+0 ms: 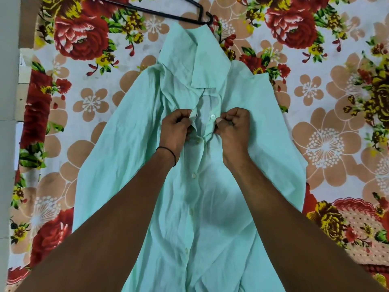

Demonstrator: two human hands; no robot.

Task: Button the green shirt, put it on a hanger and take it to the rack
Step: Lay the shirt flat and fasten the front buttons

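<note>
The pale green shirt (130, 157) lies face up on a flowered bedsheet, collar pointing away from me. Several buttons down its front look fastened. Near the chest the front gapes apart. My left hand (175, 128) pinches the left placket edge with the buttonhole. My right hand (233, 131) pinches the right placket just below a white button (212, 117) that stands free. A black hanger (168, 14) lies on the sheet beyond the collar, touching neither hand.
The flowered bedsheet (326, 123) spreads out on both sides of the shirt. A pale wall or ledge (8, 102) runs along the left edge of the bed. No rack shows.
</note>
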